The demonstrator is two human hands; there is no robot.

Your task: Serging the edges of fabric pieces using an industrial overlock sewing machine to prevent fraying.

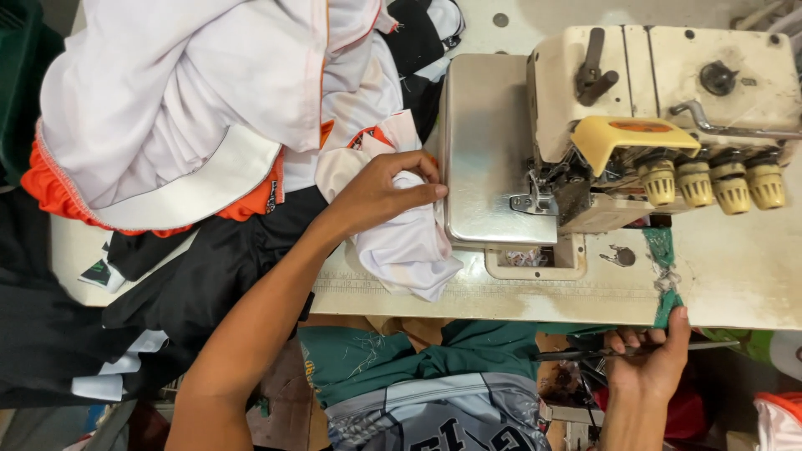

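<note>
Head view: the left hand [380, 192] closes on a bunched white cloth [409, 246] lying on the bench [735, 284], pressed against the steel plate [484, 142] of the cream sewing machine [660, 92]. The right hand [652, 359], well apart at the bench's near edge, pinches a green fabric strip [666, 280].

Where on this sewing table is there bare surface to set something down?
Bare tabletop lies right of the green strip, below the thread knobs. The machine's steel plate is bare too. Left of it is crowded: white fabric under the left hand, piled garments.

Bare forearms; grey, seemingly printed shirt [434, 418].
</note>
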